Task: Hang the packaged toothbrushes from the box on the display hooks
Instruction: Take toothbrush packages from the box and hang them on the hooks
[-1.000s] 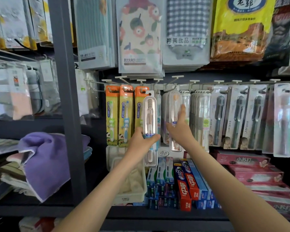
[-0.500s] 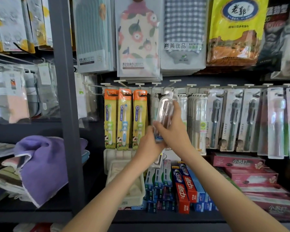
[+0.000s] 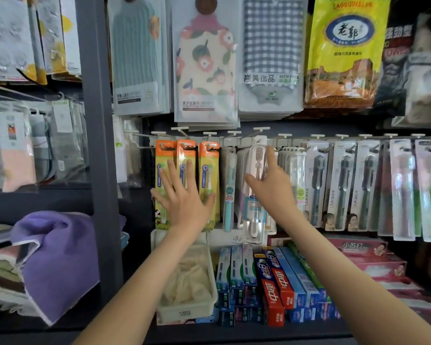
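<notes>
Since half a second ago the two hands have parted. The left hand has let go of the clear toothbrush pack and slid toward the left end of the hook rail. The pack, tilted then, now hangs upright.

The left hand is fully open and holds nothing, its fingers spread flat across the orange-carded packs. It probably presses them aside and steadies them so they do not swing into the gap. The right hand grips the clear pack about mid-height, thumb on its left edge and fingers curved round the right, which keeps the hang tab free at the top. That tab sits at the rail, under a hook. Whether the hook has passed through the hole I cannot tell; the clear plastic blurs there.

Room is tight. The pack hangs between a teal toothbrush pack just beside it on the left and a thick stack of clear packs just beside it on the right. Sideways play is therefore slight, and the free way is straight out toward the person. Its lower end hangs just above the toothpaste boxes, which stand along the shelf's front edge. A white basket sits at the shelf's left corner, beside the grey upright. The supply box is not in view.
</notes>
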Demonstrator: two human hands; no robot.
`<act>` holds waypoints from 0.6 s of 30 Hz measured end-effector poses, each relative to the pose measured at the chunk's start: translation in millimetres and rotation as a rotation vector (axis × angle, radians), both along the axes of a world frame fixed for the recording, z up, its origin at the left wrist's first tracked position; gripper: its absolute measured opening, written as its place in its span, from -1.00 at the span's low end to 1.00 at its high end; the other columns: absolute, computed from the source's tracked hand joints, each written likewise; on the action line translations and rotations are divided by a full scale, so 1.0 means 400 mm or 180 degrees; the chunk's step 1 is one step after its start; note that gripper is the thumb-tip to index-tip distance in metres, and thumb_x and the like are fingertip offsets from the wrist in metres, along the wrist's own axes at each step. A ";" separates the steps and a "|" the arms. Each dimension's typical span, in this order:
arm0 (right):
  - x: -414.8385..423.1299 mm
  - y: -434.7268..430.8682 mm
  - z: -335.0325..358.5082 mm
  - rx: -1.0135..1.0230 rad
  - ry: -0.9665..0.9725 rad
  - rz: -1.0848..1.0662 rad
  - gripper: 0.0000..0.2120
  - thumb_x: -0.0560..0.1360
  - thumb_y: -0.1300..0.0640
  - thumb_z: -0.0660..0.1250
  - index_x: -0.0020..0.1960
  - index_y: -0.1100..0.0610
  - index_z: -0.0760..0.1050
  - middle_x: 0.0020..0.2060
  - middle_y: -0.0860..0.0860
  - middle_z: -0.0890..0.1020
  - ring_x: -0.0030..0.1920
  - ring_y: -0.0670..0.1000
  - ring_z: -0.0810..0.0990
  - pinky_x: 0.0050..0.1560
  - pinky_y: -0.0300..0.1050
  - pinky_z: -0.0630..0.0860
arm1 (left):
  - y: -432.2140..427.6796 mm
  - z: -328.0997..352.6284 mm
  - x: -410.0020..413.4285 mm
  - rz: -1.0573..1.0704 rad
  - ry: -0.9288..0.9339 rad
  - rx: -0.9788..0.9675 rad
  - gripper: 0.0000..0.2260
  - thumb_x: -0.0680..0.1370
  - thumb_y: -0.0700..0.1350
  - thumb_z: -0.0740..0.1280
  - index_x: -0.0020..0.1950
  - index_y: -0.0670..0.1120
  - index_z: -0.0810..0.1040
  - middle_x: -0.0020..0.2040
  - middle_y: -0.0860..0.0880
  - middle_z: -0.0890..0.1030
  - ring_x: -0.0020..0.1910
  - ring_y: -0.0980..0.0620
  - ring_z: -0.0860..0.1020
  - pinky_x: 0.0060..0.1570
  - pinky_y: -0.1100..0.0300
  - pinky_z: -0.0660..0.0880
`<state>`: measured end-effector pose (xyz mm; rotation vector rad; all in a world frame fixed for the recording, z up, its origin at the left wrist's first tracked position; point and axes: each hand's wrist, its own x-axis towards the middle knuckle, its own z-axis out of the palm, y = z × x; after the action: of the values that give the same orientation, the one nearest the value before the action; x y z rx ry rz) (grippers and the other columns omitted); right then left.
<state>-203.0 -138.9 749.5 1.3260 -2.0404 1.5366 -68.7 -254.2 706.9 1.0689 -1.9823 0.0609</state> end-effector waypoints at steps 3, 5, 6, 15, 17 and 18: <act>-0.006 -0.026 0.005 0.0105 -0.0080 -0.0094 -0.20 0.54 0.07 0.29 0.58 0.00 -0.16 -0.17 0.09 0.46 -0.37 -0.05 0.42 -0.45 -0.20 0.26 | -0.028 -0.009 0.005 -0.0037 0.0075 0.0118 -0.15 0.55 0.30 0.17 0.53 0.05 -0.38 0.51 -0.15 -0.42 0.49 -0.23 -0.37 0.39 -0.36 -0.23; -0.009 -0.043 0.008 0.0198 -0.0136 -0.0133 -0.20 0.54 0.09 0.28 0.58 0.02 -0.17 -0.16 0.11 0.48 -0.37 -0.04 0.42 -0.46 -0.18 0.29 | -0.044 -0.012 0.005 -0.0113 0.0093 0.0155 -0.15 0.55 0.30 0.16 0.51 0.06 -0.41 0.51 -0.14 -0.42 0.49 -0.24 -0.37 0.41 -0.37 -0.20; -0.009 -0.051 0.008 0.0211 -0.0135 -0.0158 -0.20 0.54 0.09 0.28 0.58 0.02 -0.18 -0.11 0.14 0.50 -0.37 -0.04 0.42 -0.46 -0.18 0.29 | -0.049 -0.013 0.004 -0.0150 0.0088 0.0159 -0.15 0.55 0.30 0.16 0.48 0.07 -0.44 0.51 -0.14 -0.43 0.49 -0.23 -0.37 0.42 -0.37 -0.19; 0.008 -0.095 -0.039 0.0063 -0.0065 -0.0519 -0.21 0.59 0.19 0.19 0.56 -0.04 -0.31 0.36 0.25 0.29 -0.22 0.08 0.52 -0.29 -0.12 0.42 | -0.071 -0.024 -0.002 -0.0276 0.0101 0.0041 -0.18 0.57 0.29 0.12 0.47 0.07 -0.46 0.52 -0.13 -0.40 0.50 -0.22 -0.35 0.44 -0.34 -0.13; 0.007 -0.087 -0.059 0.0144 -0.0106 -0.0546 -0.20 0.59 0.16 0.21 0.56 -0.02 -0.31 0.33 0.23 0.32 -0.10 0.08 0.48 -0.16 -0.10 0.43 | -0.063 -0.033 0.002 -0.0307 0.0174 -0.0003 -0.19 0.58 0.27 0.13 0.47 0.08 -0.46 0.53 -0.15 -0.39 0.51 -0.22 -0.34 0.43 -0.36 -0.14; 0.009 -0.076 -0.076 0.0189 -0.0088 -0.0561 -0.20 0.59 0.12 0.22 0.56 -0.01 -0.29 0.33 0.22 0.32 -0.02 0.10 0.48 -0.10 -0.07 0.45 | -0.054 -0.045 0.003 -0.0322 0.0212 -0.0018 -0.19 0.58 0.24 0.15 0.49 0.07 -0.43 0.53 -0.16 -0.38 0.51 -0.22 -0.33 0.42 -0.37 -0.16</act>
<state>-199.5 -169.4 719.0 1.1163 -2.1707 1.4356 -67.4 -275.7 689.0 0.9536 -1.9716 -0.0229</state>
